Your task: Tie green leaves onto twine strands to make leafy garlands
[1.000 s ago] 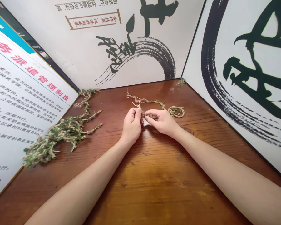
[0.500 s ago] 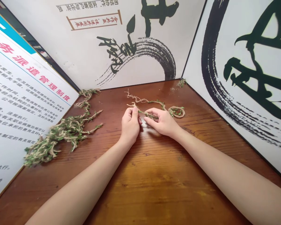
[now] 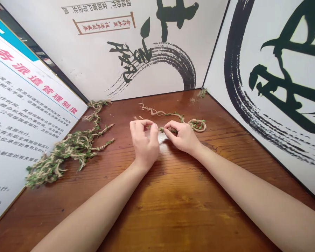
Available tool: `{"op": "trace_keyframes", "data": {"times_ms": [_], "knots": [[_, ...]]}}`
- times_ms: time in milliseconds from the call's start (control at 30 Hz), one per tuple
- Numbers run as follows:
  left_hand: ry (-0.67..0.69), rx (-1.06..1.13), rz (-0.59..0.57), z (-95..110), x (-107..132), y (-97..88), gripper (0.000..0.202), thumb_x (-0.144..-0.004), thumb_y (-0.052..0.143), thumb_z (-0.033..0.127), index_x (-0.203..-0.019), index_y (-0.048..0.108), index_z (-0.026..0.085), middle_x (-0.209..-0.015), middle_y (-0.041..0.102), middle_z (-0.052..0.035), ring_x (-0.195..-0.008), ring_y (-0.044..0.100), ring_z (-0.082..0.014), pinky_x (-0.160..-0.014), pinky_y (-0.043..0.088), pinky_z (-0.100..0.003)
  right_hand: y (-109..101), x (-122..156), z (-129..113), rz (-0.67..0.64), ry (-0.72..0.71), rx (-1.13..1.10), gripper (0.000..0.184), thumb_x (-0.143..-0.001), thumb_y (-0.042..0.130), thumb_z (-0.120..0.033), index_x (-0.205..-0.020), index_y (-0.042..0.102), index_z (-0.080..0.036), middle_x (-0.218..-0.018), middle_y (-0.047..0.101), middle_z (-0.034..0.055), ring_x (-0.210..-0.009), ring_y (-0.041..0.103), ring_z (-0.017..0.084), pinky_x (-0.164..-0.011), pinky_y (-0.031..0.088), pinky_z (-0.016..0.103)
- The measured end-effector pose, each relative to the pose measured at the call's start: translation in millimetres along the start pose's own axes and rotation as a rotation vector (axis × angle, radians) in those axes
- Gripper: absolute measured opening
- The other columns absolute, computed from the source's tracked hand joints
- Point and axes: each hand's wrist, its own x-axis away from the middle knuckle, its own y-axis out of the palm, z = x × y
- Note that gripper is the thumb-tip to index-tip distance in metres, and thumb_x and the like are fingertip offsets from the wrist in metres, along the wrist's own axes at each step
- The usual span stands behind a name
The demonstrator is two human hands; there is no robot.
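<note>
My left hand [image 3: 144, 140] and my right hand [image 3: 182, 136] meet near the middle of a brown wooden table [image 3: 173, 196]. Both pinch a thin jute twine with small green leaves [image 3: 161, 130] between thumb and fingers. The twine's frayed end [image 3: 138, 118] sticks out to the left past my left fingers. Behind my hands a longer run of the same twine [image 3: 162, 113] snakes across the table. It ends at the right in a small coil [image 3: 198, 125] beside my right hand.
A loose heap of leafy twine [image 3: 68, 147] lies along the table's left side. Printed boards wall the table in: a text poster [image 3: 21, 115] on the left, calligraphy panels behind [image 3: 136, 49] and on the right [image 3: 278, 80]. A few scraps [image 3: 202, 92] sit in the far right corner.
My left hand has turned and shifted left, with its fingers now curled over the twine. The frayed end now points out to the left. My right hand has hardly moved.
</note>
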Motion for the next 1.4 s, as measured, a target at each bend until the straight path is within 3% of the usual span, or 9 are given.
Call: {"op": "trace_keyframes", "data": {"times_ms": [133, 333, 467, 600, 733, 833, 967, 1200, 1400], "knots": [[0.446, -0.142, -0.157, 5.6, 8.5, -3.6, 0.045, -0.086, 0.055, 0.013, -0.13, 0.056, 0.014, -0.138, 0.058, -0.0176, -0.135, 0.051, -0.0279, -0.123, 0.024, -0.053, 1.0, 1.6, 3.8, -0.062, -0.126, 0.024, 0.018, -0.096, 0.057, -0.029, -0.098, 0.071, -0.017, -0.095, 0.073, 0.0049, -0.082, 0.065, 0.017, -0.077, 0.046, 0.03], [0.168, -0.009, -0.549, -4.8, 8.6, -1.4, 0.059, -0.09, 0.041, 0.016, -0.148, 0.043, 0.005, -0.132, 0.065, -0.0181, -0.116, 0.065, -0.0232, -0.1, 0.05, -0.037, 3.0, 1.7, 5.4, -0.135, -0.263, 0.024, 0.022, -0.093, 0.046, -0.014, -0.096, 0.067, -0.016, -0.098, 0.071, 0.0093, -0.09, 0.065, 0.02, -0.08, 0.047, 0.031], [0.018, -0.059, -0.56, -1.6, 5.3, -4.8, 0.051, -0.087, 0.041, 0.023, -0.133, 0.058, 0.01, -0.101, 0.072, -0.0099, -0.085, 0.065, -0.0225, -0.079, 0.048, -0.035, 0.4, 3.6, 1.0, -0.112, -0.153, -0.006, 0.016, -0.085, 0.055, -0.016, -0.101, 0.058, -0.017, -0.088, 0.068, 0.0036, -0.074, 0.06, 0.015, -0.07, 0.044, 0.028], [-0.196, -0.131, -0.521, -1.5, 0.8, -4.8, 0.032, -0.084, 0.043, 0.031, -0.09, 0.071, 0.018, -0.074, 0.067, -0.0057, -0.068, 0.057, -0.021, -0.066, 0.037, -0.033, -5.0, 5.9, -1.9, -0.113, -0.071, -0.062, 0.027, -0.08, 0.062, -0.02, -0.104, 0.051, -0.019, -0.079, 0.063, -0.0015, -0.061, 0.052, 0.011, -0.061, 0.039, 0.025], [-0.326, -0.044, -0.481, -5.6, -3.6, -1.7, 0.033, -0.078, 0.044, 0.034, -0.049, 0.042, 0.017, -0.052, 0.044, -0.0038, -0.056, 0.041, -0.016, -0.06, 0.029, -0.031, -7.1, 5.1, -1.2, -0.099, -0.058, -0.13, 0.028, -0.078, 0.057, -0.014, -0.105, 0.05, -0.019, -0.078, 0.062, -0.0027, -0.055, 0.045, 0.01, -0.057, 0.037, 0.025], [-0.365, 0.207, -0.431, -5.7, -6.0, -0.8, 0.033, -0.075, 0.048, 0.033, -0.049, 0.036, 0.017, -0.052, 0.035, -0.002, -0.055, 0.033, -0.0133, -0.057, 0.026, -0.03, -4.8, 2.6, -0.6, -0.036, -0.019, -0.149, 0.015, -0.083, 0.059, -0.019, -0.096, 0.054, -0.018, -0.08, 0.064, 0.0008, -0.063, 0.053, 0.012, -0.062, 0.042, 0.027], [-0.442, 0.443, -0.343, -3.8, -7.3, -1.7, 0.027, -0.078, 0.054, 0.034, -0.056, 0.052, 0.018, -0.051, 0.037, -0.0003, -0.052, 0.033, -0.0121, -0.053, 0.028, -0.028, -0.5, -1.3, 0.2, 0.019, 0.048, -0.148, 0.017, -0.089, 0.063, -0.034, -0.086, 0.06, -0.017, -0.082, 0.067, 0.0047, -0.071, 0.06, 0.015, -0.069, 0.046, 0.03], [-0.508, 0.557, -0.274, -9.6, -7.6, 0.4, 0.025, -0.089, 0.057, 0.038, -0.074, 0.061, 0.017, -0.054, 0.043, 0.0004, -0.049, 0.035, -0.0107, -0.048, 0.027, -0.025, -0.4, -0.8, 0.4, 0.089, 0.107, -0.181, 0.018, -0.09, 0.063, -0.032, -0.096, 0.052, -0.02, -0.074, 0.066, 0.0012, -0.064, 0.059, 0.015, -0.067, 0.045, 0.03], [-0.465, 0.546, -0.318, -7.6, -7.7, 0.6, 0.027, -0.092, 0.056, 0.04, -0.08, 0.063, 0.016, -0.056, 0.047, 0.0004, -0.047, 0.035, -0.0096, -0.046, 0.029, -0.025, -2.4, 0.1, 0.3, -0.042, -0.062, -0.114, 0.005, -0.083, 0.059, -0.018, -0.085, 0.063, -0.018, -0.081, 0.07, 0.0023, -0.072, 0.061, 0.015, -0.069, 0.045, 0.029]]}}
